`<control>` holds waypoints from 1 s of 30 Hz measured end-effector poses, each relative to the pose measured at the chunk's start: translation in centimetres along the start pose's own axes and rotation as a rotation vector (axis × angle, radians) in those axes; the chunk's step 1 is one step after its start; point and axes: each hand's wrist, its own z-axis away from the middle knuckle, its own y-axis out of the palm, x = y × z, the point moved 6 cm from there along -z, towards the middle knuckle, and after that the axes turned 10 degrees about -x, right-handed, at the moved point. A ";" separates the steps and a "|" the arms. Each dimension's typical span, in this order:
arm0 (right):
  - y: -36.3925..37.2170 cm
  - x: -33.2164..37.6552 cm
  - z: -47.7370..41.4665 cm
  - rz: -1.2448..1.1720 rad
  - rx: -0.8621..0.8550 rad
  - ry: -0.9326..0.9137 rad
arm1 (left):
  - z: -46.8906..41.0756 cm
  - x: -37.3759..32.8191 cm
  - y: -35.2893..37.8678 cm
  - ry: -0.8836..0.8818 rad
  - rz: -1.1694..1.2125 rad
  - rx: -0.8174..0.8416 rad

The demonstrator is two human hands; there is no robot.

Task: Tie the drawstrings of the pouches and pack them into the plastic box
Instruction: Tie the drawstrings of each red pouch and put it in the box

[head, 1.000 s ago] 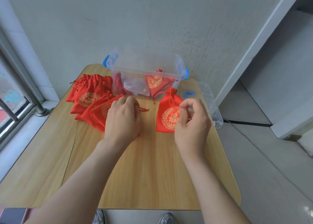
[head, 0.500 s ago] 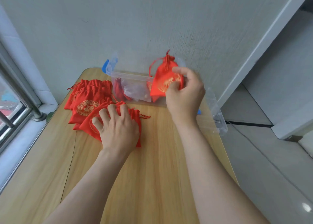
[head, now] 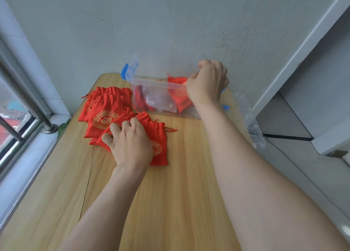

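A clear plastic box (head: pixel 151 84) with blue clips stands at the table's far edge against the wall, with red pouches inside. My right hand (head: pixel 208 82) is over the box's right end, its curled fingers and thumb holding a red pouch (head: pixel 177 80) that sits partly below the rim. My left hand (head: pixel 130 144) lies palm down on another red pouch (head: pixel 158 137) with a gold emblem, on the table in front of the box. Its drawstring trails to the right. A pile of several more red pouches (head: pixel 104 116) lies just left of it.
The box's clear lid (head: pixel 250 121) lies at the table's right edge, partly overhanging. The wooden table (head: pixel 180 194) stretches toward me. A window with a metal rail (head: pixel 22 99) runs along the left, and the floor drops away on the right.
My right hand lifted the pouch from the table, carried it over the box and has lowered it inside. My left hand stayed on the front pouch, spreading flatter.
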 end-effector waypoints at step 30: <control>-5.6 -4.8 14.2 -0.611 0.126 0.549 | 1.7 -4.4 -3.7 -0.402 1.189 0.259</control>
